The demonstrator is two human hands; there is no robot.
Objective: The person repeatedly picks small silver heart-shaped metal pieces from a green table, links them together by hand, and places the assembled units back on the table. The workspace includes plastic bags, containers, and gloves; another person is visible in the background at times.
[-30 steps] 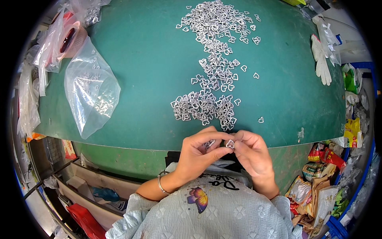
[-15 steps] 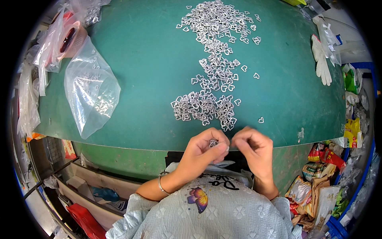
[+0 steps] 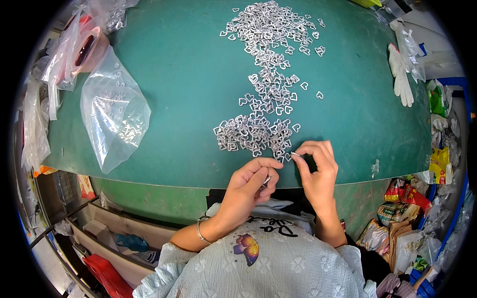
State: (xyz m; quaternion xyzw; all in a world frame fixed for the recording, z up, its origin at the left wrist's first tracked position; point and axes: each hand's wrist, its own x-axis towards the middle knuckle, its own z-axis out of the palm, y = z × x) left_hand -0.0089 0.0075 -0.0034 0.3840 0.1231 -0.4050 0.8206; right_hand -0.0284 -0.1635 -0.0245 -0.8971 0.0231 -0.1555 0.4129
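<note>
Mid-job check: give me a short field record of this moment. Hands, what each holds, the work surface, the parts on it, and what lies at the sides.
Left hand: at the near table edge, fingers closed on a small silvery piece; grip shut.
Right hand: thumb and forefinger pinching a small silvery piece at the near end of the pile; grip shut.
Surface: green table.
Parts: heart-shaped metal pieces, a long scatter from the far edge toward the hands.
Left side: clear plastic bag holding a few hearts; tape roll in plastic.
Right side: white glove.
</note>
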